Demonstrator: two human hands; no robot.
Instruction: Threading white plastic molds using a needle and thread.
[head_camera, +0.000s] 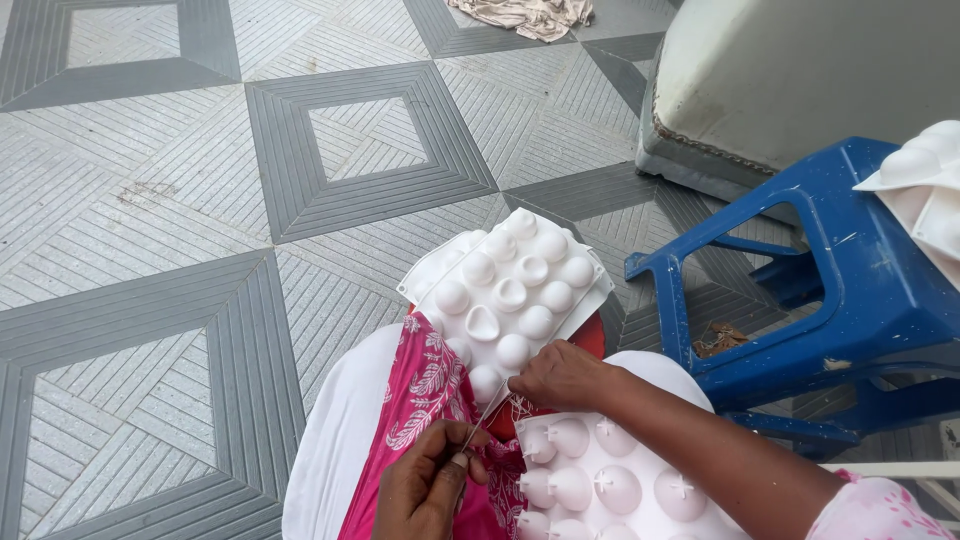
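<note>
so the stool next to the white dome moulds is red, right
Not quite: the head view shows the stool is blue, not red. It does stand next to the white dome moulds, with another white mould resting on top of it.

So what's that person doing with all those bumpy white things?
A person sits above a grey patterned floor with two white moulds of round domes on their lap. The right hand rests at the edge of the upper mould. The left hand pinches a thin wire or thread that runs up to the right hand. The lower mould has small stems sticking out of its domes. A blue plastic stool stands beside them.
</note>
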